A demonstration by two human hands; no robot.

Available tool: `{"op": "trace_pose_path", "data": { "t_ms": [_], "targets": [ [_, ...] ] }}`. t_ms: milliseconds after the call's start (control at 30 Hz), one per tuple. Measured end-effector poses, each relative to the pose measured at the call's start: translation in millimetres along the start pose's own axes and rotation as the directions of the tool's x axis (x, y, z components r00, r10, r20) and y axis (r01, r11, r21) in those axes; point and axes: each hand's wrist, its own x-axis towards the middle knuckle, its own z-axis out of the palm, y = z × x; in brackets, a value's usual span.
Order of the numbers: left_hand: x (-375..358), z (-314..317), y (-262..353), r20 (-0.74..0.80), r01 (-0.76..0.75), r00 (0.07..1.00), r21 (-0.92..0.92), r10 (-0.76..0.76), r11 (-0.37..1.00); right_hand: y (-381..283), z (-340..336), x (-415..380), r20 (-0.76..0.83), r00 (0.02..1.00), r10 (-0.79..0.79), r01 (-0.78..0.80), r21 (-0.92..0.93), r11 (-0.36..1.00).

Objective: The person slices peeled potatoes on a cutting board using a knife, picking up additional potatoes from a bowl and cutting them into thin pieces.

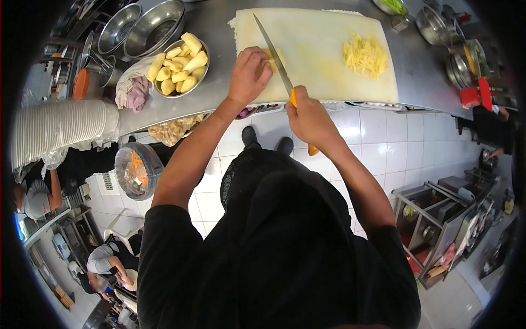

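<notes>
A white cutting board lies on the steel counter. My right hand is closed round the orange handle of a long knife, its blade pointing away and to the left over the board. My left hand has its fingers curled on a pale yellow potato piece at the board's left side, just left of the blade. Most of that piece is hidden by the fingers and knife. A pile of thin yellow strips lies on the board's right part. Peeled potatoes fill a metal bowl left of the board.
Empty metal bowls and a cloth are at the counter's left. Stacked white containers stand further left. A waste bucket is on the floor. Other people are at the lower left and right edge.
</notes>
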Motion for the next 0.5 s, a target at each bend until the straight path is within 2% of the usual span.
{"op": "trace_pose_path", "data": {
  "t_ms": [67, 500],
  "targets": [
    [0.8, -1.4, 0.7, -0.006, -0.038, 0.999, 0.03, 0.038, 0.999, -1.4, 1.3, 11.5, 0.003, 1.0, -0.003, 0.003, -0.007, 1.0],
    [-0.6, 2.2, -4.7, 0.009, 0.025, 1.0, -0.051, -0.025, 0.998, 3.2, 16.6, 61.8, 0.023, 0.998, 0.053, -0.053, -0.017, 0.998]
  ]
}}
